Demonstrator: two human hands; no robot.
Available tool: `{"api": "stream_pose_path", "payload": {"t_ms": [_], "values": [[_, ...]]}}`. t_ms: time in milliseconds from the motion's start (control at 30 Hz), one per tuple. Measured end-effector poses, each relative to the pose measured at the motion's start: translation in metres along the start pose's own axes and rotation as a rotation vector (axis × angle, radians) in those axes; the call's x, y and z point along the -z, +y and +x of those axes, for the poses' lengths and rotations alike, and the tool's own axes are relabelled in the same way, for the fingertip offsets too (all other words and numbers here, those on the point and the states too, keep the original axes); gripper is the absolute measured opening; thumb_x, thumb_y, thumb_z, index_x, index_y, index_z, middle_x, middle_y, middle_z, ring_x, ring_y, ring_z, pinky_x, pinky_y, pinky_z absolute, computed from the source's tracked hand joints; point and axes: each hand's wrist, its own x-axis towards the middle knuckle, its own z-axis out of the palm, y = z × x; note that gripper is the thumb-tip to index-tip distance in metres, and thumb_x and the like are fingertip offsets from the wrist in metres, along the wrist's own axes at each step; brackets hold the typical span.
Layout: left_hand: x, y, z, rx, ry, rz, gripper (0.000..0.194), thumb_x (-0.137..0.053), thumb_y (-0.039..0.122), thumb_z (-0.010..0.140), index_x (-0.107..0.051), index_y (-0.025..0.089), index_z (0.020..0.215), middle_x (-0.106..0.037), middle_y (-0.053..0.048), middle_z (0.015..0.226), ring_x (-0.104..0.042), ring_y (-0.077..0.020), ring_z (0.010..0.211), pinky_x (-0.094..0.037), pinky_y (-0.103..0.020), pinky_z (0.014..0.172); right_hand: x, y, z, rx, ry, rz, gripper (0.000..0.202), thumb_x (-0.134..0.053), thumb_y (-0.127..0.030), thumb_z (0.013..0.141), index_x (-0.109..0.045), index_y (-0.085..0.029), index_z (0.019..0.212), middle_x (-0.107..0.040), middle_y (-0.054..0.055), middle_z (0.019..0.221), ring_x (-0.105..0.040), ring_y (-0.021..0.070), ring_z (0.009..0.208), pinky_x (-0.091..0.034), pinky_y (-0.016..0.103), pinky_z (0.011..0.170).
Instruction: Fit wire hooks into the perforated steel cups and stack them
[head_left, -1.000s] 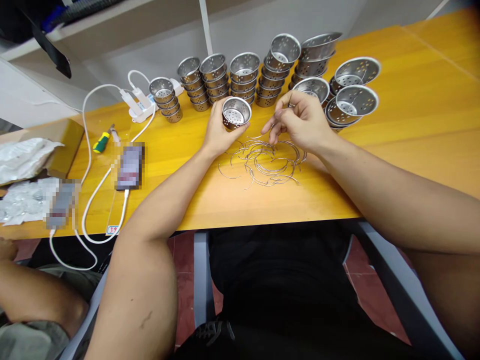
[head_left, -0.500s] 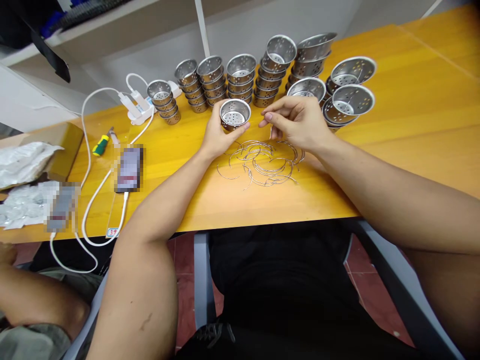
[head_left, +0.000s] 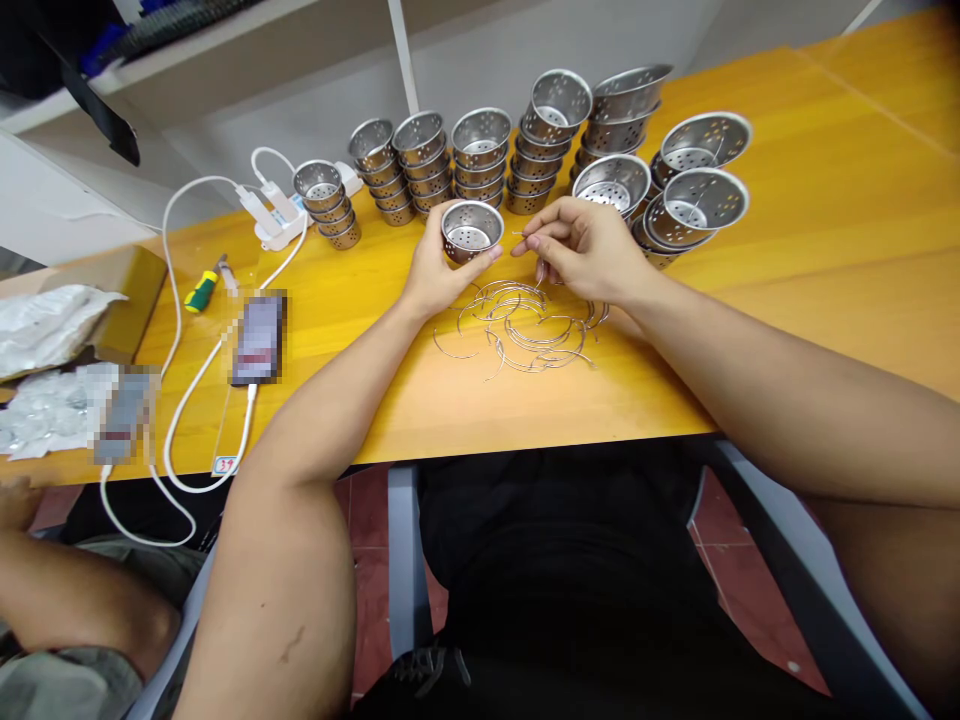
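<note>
My left hand [head_left: 439, 262] grips a small perforated metal cup [head_left: 471, 245], its thumb along the near side and the open top facing up. Just to the right, my right hand [head_left: 581, 245] pinches a thin curved wire [head_left: 540, 272] between thumb and fingers; one short end pokes out toward the cup, apart from it. Below both hands lies a loose heap of curved metal wires [head_left: 544, 345] on the yellow table [head_left: 420, 410]. Behind my right hand stands another perforated cup [head_left: 611, 180], partly hidden by the hand.
Several stacks of perforated cups [head_left: 480, 150] line the table's back, with larger tilted cups [head_left: 709, 205] at right. On the left are a power strip [head_left: 283, 228], white cables, a green-yellow screwdriver [head_left: 201, 292], a phone [head_left: 259, 340] and plastic bags [head_left: 52, 325]. Another person's arm [head_left: 75, 570] shows lower left.
My right hand has shifted slightly left and down, and the end of the wire now shows beyond its fingertips. The cup in my left hand has barely moved.
</note>
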Motion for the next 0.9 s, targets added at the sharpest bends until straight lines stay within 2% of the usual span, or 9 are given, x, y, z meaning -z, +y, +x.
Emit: {"api": "stream_pose_path", "payload": {"t_ms": [100, 233, 333, 500, 567, 767, 900], "values": [[0.001, 0.002, 0.001, 0.014, -0.005, 0.032, 0.105, -0.088, 0.102, 0.103, -0.054, 0.038, 0.179, -0.074, -0.014, 0.177, -0.071, -0.0404, 0.177, -0.053, -0.066, 0.158, 0.001, -0.007, -0.003, -0.056, 0.005, -0.028, 0.066, -0.096, -0.098, 0.100, -0.076, -0.037, 0.115, -0.091, 0.007, 0.096, -0.073, 0.0324, 0.080, -0.068, 0.059, 0.078], [0.002, 0.001, 0.001, -0.009, -0.009, 0.031, 0.104, -0.089, 0.103, 0.101, -0.056, 0.038, 0.176, -0.073, -0.013, 0.178, -0.069, -0.0406, 0.178, -0.051, -0.066, 0.159, 0.003, -0.013, -0.004, -0.064, 0.032, -0.096, 0.070, -0.089, -0.108, 0.099, -0.075, -0.041, 0.112, -0.068, 0.001, 0.069, -0.062, 0.0312, 0.078, -0.062, 0.058, 0.079], [0.000, -0.008, 0.002, -0.052, 0.006, 0.010, 0.105, -0.089, 0.105, 0.100, -0.057, 0.036, 0.173, -0.074, -0.013, 0.174, -0.072, -0.0394, 0.173, -0.053, -0.064, 0.157, 0.004, -0.010, -0.002, 0.004, 0.055, -0.094, 0.068, -0.091, -0.106, 0.099, -0.076, -0.041, 0.109, -0.059, 0.000, 0.067, -0.053, 0.0289, 0.073, -0.056, 0.054, 0.074], [-0.006, -0.030, 0.005, -0.136, 0.032, -0.025, 0.107, -0.095, 0.102, 0.097, -0.054, 0.037, 0.172, -0.075, -0.012, 0.167, -0.077, -0.0366, 0.162, -0.057, -0.061, 0.151, 0.003, -0.001, 0.003, 0.110, 0.047, 0.008, 0.062, -0.101, -0.092, 0.103, -0.074, -0.036, 0.109, -0.058, -0.001, 0.070, -0.047, 0.0246, 0.063, -0.042, 0.044, 0.061], [-0.008, -0.037, 0.005, -0.163, 0.027, -0.026, 0.110, -0.096, 0.101, 0.097, -0.050, 0.039, 0.175, -0.074, -0.011, 0.166, -0.077, -0.0360, 0.161, -0.058, -0.061, 0.149, 0.001, 0.001, 0.003, 0.122, 0.058, 0.024, 0.060, -0.103, -0.088, 0.104, -0.074, -0.036, 0.110, -0.059, -0.002, 0.069, -0.048, 0.0241, 0.062, -0.040, 0.043, 0.059], [-0.010, -0.036, 0.006, -0.216, 0.039, -0.083, 0.111, -0.098, 0.101, 0.095, -0.050, 0.038, 0.173, -0.074, -0.010, 0.163, -0.081, -0.0354, 0.156, -0.063, -0.061, 0.144, -0.004, 0.005, 0.000, 0.134, 0.060, 0.005, 0.052, -0.097, -0.083, 0.113, -0.075, -0.036, 0.114, -0.061, -0.003, 0.068, -0.051, 0.0238, 0.062, -0.051, 0.044, 0.063], [-0.007, -0.030, 0.006, -0.227, 0.020, -0.074, 0.104, -0.097, 0.096, 0.100, -0.053, 0.037, 0.174, -0.074, -0.012, 0.168, -0.079, -0.0364, 0.160, -0.061, -0.063, 0.147, -0.006, 0.016, 0.006, 0.099, 0.040, -0.048, 0.058, -0.090, -0.091, 0.114, -0.072, -0.036, 0.115, -0.075, 0.003, 0.081, -0.069, 0.0291, 0.071, -0.068, 0.052, 0.074]]}}
